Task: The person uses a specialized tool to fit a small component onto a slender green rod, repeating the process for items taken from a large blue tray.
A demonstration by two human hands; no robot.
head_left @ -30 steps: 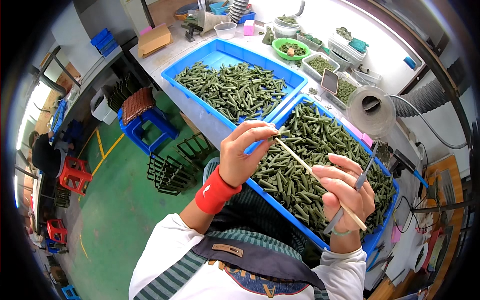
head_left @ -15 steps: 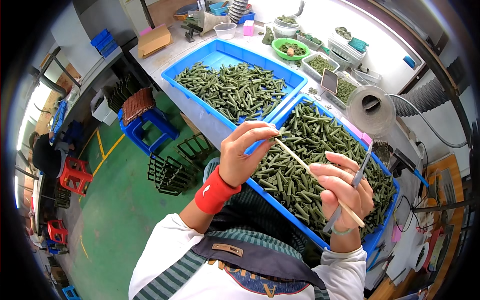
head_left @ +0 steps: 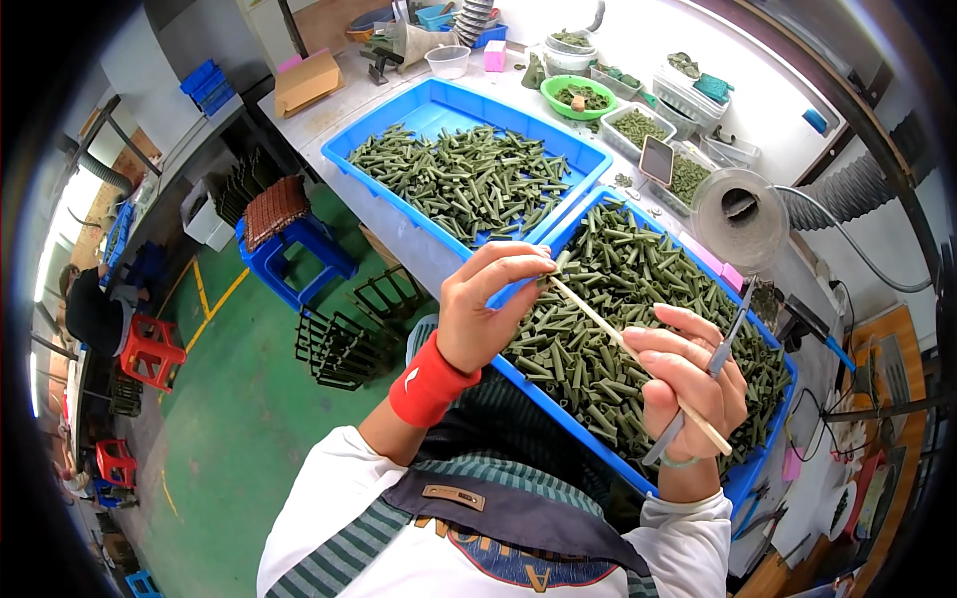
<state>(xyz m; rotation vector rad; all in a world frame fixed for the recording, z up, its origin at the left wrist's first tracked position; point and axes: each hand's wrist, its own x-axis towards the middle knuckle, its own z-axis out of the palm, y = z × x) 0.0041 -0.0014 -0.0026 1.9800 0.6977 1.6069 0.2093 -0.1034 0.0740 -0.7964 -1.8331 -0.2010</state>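
Observation:
My left hand [head_left: 488, 309], with a red wristband [head_left: 431, 383], pinches a small green piece [head_left: 554, 269] at the far tip of a thin pale wooden stick [head_left: 596, 317]; the fingers partly hide that piece. My right hand [head_left: 690, 374] grips the stick further down, its blunt end jutting out below the palm. A slim grey metal tool [head_left: 735, 334] also passes between the right fingers; its exact kind is unclear. Both hands hover above a blue tray [head_left: 568, 425] heaped with short dark green tubes [head_left: 588, 379].
Beyond it stands a second blue tray [head_left: 439, 112] of green tubes. A green bowl [head_left: 558, 105], clear tubs and a phone [head_left: 656, 159] lie at the back. A clear extraction hood [head_left: 738, 249] stands right. Stools [head_left: 289, 249] and racks [head_left: 344, 349] occupy the left floor; a person [head_left: 95, 309] sits far left.
My right hand has shifted very slightly right and down along with the stick and the metal tool. The left hand holds nearly still.

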